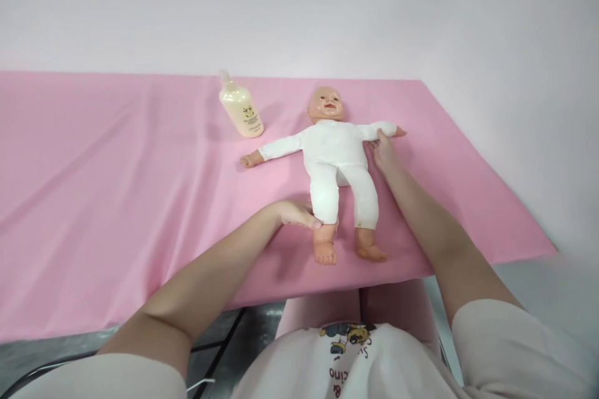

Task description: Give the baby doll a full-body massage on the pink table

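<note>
A baby doll (333,144) with a white cloth body and bare plastic head, hands and feet lies face up on the pink-covered table, arms spread wide. My left hand (299,214) is closed around its lower leg on the left, thumb on top just above the foot and the other fingers mostly hidden beneath. Up at the doll's outstretched arm on the right, my right hand (382,148) grips the white sleeve near the wrist, thumb on top. A pump bottle (241,106) of pale yellow liquid stands left of the doll's head, apart from both hands.
The pink cloth (116,187) covers the table and has folds on the left. Its front edge runs close to my body, and the right edge slants past my right forearm. A pale wall (281,12) rises behind the table. Dark metal bars (224,336) show below.
</note>
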`<state>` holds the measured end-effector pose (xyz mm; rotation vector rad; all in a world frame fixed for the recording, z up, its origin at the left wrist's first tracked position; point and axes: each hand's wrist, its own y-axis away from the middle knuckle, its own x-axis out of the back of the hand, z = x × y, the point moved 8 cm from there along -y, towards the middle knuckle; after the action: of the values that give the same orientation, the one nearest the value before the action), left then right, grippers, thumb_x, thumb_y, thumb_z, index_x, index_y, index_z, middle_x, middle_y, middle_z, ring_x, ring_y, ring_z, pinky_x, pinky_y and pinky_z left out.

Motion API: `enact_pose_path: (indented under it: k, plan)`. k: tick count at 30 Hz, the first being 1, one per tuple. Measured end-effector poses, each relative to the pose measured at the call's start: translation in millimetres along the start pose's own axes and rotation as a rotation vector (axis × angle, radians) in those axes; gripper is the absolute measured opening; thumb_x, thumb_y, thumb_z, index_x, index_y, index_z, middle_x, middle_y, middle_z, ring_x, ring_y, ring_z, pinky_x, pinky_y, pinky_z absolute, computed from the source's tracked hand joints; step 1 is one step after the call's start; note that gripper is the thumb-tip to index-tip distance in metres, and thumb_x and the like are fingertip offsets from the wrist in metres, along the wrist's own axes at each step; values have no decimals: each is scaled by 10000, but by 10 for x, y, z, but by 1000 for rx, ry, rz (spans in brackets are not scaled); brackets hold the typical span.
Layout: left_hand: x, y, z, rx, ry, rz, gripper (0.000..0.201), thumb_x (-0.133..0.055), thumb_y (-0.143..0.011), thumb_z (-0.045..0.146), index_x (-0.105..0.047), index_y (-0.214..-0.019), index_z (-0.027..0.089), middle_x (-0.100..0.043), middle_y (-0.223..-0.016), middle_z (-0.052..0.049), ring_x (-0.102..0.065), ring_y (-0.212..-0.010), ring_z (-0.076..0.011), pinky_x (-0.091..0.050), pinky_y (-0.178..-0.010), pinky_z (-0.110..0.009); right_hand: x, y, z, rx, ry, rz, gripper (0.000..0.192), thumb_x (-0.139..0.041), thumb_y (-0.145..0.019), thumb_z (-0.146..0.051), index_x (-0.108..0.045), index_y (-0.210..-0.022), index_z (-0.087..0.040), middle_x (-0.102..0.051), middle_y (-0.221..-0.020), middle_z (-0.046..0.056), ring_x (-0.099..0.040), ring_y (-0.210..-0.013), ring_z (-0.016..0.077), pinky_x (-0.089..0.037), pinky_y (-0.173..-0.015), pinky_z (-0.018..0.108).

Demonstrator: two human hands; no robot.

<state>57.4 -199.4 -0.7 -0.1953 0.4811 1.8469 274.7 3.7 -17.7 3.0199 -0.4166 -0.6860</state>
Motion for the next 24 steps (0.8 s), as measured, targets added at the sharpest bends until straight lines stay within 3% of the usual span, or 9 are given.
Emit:
enact_pose_path:
  k: [3,5,8,10,13,16,19,24]
  plan:
    - [-104,17,-42,54,-50,-147,596,-854,-644,602,-691,-1007,159,-720,-828,-64,-700,-964,-276,-531,-912,-377,-9,35,-16,-1,29,17,195,-443,-989,-312,-565,-1097,-204,-731,-1120,79,-691,-1084,199,-576,-998,390]
    - [-98,-2,-17,-5,9,-156,691,-819,-600,712,-683,-971,145,-700,-764,-73,-700,-910,-286,-530,-895,-392,-23,85,-58,50,50,26,233,-472,-982,-351,-550,-1150,-210,-718,-1124,70,-689,-1076,200,-576,-987,396]
    - [9,-54,93,-188,157,-72,783,-681,-540,896,-626,-813,164,-610,-585,-35,-644,-701,-239,-546,-822,-414,-93,220,-219,268,152,5,370,-570,-928,-475,-526,-1233,-271,-685,-1176,35,-663,-1111,201,-559,-999,408]
    - [135,-66,184,-302,278,43,779,-532,-600,958,-563,-706,187,-501,-476,1,-550,-591,-191,-550,-766,-406,-202,342,-323,427,265,-64,434,-594,-897,-547,-534,-1248,-297,-667,-1200,29,-637,-1137,208,-525,-1042,425]
    - [292,-52,248,-342,440,218,723,-424,-754,896,-545,-665,189,-390,-433,28,-459,-564,-162,-541,-771,-384,-427,514,-393,583,468,-253,414,-589,-898,-561,-595,-1222,-304,-653,-1230,48,-583,-1208,236,-444,-1129,465]
    - [340,-35,276,-338,509,282,687,-408,-829,827,-565,-672,177,-383,-448,28,-448,-579,-164,-524,-797,-382,-608,654,-418,725,735,-412,353,-600,-900,-507,-677,-1189,-319,-633,-1282,62,-534,-1270,275,-362,-1186,503]
    - [346,-53,249,-315,512,285,681,-416,-840,806,-590,-680,168,-422,-454,17,-473,-581,-172,-518,-798,-383,-666,700,-429,808,894,-467,336,-574,-913,-465,-709,-1196,-342,-628,-1297,64,-531,-1265,296,-356,-1176,525]
    - [370,-88,196,-270,516,307,686,-457,-819,807,-621,-668,158,-462,-441,5,-511,-558,-185,-533,-777,-387,-672,693,-423,846,952,-490,349,-532,-933,-437,-706,-1224,-357,-630,-1312,64,-521,-1268,301,-377,-1152,532]
